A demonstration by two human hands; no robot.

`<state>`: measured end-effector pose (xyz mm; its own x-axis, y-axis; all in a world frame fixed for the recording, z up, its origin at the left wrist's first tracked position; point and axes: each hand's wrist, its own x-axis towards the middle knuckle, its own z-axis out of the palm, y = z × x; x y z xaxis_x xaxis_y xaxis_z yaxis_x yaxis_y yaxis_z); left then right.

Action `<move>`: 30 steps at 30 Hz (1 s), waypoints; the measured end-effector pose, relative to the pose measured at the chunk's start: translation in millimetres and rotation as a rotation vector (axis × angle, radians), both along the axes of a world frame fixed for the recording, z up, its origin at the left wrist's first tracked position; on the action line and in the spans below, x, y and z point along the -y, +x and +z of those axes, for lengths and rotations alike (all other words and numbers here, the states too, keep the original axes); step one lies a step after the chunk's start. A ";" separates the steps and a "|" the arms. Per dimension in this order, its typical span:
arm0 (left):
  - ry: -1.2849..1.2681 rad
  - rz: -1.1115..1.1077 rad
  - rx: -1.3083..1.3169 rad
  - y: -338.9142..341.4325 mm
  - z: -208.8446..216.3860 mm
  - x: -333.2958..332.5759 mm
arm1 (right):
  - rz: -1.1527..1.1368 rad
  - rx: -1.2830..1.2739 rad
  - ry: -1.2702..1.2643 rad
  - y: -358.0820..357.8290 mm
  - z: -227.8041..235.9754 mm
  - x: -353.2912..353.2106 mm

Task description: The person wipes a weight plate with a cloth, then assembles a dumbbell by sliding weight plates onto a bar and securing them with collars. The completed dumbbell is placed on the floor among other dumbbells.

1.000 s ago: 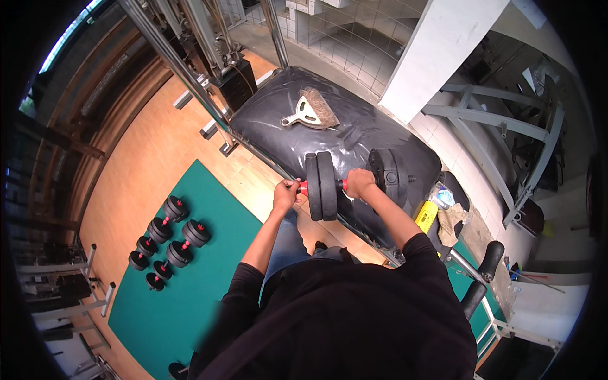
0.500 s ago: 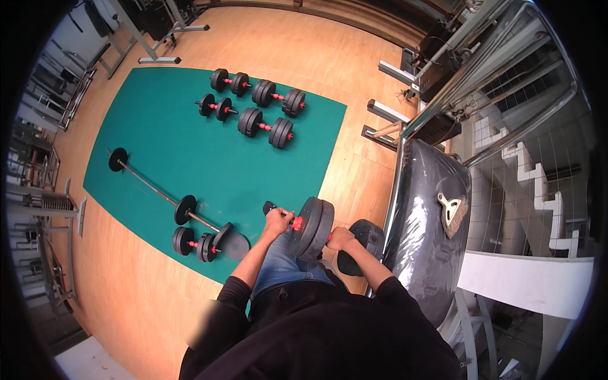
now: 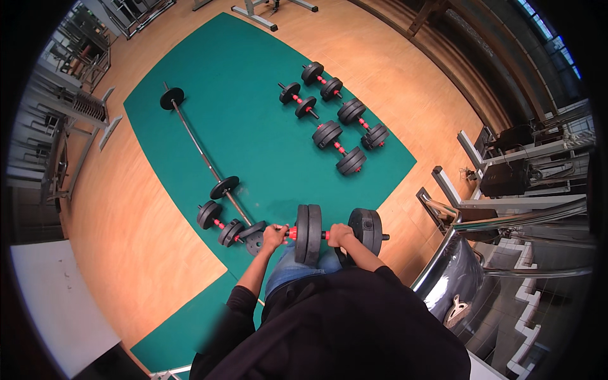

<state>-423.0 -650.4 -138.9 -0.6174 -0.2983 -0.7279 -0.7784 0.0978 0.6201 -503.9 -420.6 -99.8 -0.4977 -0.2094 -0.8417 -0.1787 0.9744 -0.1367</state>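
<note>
In front of my thighs I hold a black dumbbell (image 3: 309, 234) roughly level, with thick round plates at both ends and red fittings. My right hand (image 3: 342, 235) is closed round its handle, between the two sets of plates. At the dumbbell's left end, my left hand (image 3: 274, 237) is closed at the red screw collar (image 3: 292, 234), outside the plates. Left of my left hand, a smaller dumbbell (image 3: 219, 224) and loose plates (image 3: 255, 242) lie by the near end of a barbell (image 3: 196, 143).
A green mat (image 3: 240, 69) covers part of the wooden floor (image 3: 158, 202). Several dumbbells (image 3: 339, 147) lie at its right side. A plastic-wrapped bench (image 3: 453, 272) and metal frames (image 3: 506, 202) stand to the right. A white panel (image 3: 60, 297) is at the left.
My view has turned to the right, so the mat and weights appear rotated. The dumbbell has come from tilted to nearly level, with both hands still on it.
</note>
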 end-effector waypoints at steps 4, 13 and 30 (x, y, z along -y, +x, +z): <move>0.133 0.231 0.061 -11.1 17.3 7.5 | 0.174 0.000 0.028 -46.6 4.6 28.8; 0.353 0.394 0.067 -85.6 -23.7 33.5 | 0.259 0.048 0.040 -142.8 -30.8 54.2; 0.387 -0.249 0.236 -314.7 -61.1 75.1 | -0.402 0.004 0.065 -210.4 -134.0 79.2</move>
